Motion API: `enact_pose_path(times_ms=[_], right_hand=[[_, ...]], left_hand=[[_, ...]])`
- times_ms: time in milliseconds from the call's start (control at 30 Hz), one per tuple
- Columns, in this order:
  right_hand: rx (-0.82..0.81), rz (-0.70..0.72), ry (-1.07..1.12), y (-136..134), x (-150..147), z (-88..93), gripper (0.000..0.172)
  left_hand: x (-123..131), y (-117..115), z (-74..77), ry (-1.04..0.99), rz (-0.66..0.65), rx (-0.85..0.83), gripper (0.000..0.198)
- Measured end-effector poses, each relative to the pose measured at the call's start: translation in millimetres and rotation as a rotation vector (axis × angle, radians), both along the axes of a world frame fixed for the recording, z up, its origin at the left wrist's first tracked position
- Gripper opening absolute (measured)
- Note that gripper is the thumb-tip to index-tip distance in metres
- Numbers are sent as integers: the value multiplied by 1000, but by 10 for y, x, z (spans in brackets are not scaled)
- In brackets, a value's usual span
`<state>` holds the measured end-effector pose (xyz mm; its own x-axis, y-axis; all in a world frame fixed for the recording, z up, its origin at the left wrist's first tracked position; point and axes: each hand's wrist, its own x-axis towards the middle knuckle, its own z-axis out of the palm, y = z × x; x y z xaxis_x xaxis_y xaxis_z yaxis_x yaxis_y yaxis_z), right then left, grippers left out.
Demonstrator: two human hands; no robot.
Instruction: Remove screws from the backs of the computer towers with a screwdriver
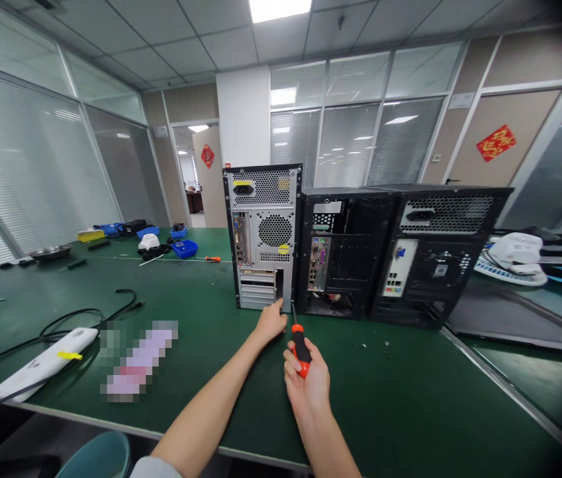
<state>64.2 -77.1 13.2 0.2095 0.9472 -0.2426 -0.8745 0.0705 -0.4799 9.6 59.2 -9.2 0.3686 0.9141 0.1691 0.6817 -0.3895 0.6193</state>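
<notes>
A computer tower case (284, 232) stands upright with its rear panel towards me. My right hand (310, 378) is wrapped round the red and black handle of a screwdriver (301, 348). Its shaft points up and away to the case's lower right corner, where a screw is too small to make out. Beside it, my left hand (271, 321) reaches to the bottom of the rear panel. The index finger is stretched out against the panel by the dark open slot; the other fingers are partly hidden underneath. I see nothing held in that hand.
Two black computer cases (348, 255) (440, 265) stand close on the right. A white power strip (46, 364) with black cables lies at left, near a blurred flat object (141, 362). Blue trays (184, 248) and another screwdriver (212, 259) are farther back on the green table (385, 405).
</notes>
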Motion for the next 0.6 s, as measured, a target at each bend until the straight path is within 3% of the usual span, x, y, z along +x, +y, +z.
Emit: enact_pose_path(times_ms=[600], right_hand=[[134,122,146,29,39,-53,21]], left_hand=[[-5,29,-34,-71,-39,-1,45]])
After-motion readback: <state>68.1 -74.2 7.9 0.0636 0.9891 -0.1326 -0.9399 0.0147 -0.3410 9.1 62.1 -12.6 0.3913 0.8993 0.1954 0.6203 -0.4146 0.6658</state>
